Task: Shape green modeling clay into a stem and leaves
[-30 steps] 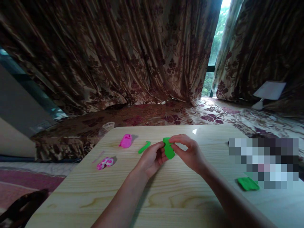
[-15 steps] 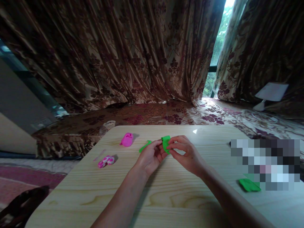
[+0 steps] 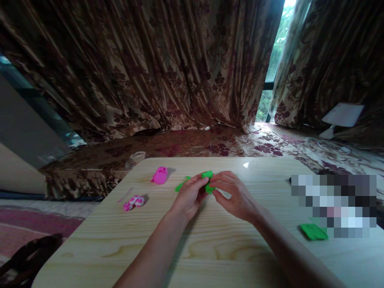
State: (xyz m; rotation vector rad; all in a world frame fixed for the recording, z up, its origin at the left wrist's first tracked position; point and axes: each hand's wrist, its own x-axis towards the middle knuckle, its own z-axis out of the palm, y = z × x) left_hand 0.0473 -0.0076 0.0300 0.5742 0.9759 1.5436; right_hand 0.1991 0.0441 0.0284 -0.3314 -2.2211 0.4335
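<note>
A bright green strip of what looks like modelling clay [image 3: 207,175] is held above the table, curled over between my hands. My left hand [image 3: 192,196] grips it from the left, thumb on top. From the right, my right hand [image 3: 235,192] pinches its lower end with thumb and fingers. Part of the strip is hidden by the fingers. Another thin green piece [image 3: 182,184] lies on the table just behind my left hand. Farther left are a pink bag-shaped clay piece [image 3: 160,175] and a pink-and-white spotted lump [image 3: 134,203].
The pale wooden table [image 3: 222,248] stands before a cloth-covered ledge and patterned curtains [image 3: 186,68]. A flat green piece [image 3: 313,231] lies at the right beside a pixelated area. A clear container [image 3: 135,160] is at the back left, a white lamp [image 3: 343,116] at the far right.
The green strip has curled over more, its upper part now a roll under my left thumb. My right fingers have closed in slightly. Other things stay where they were.
</note>
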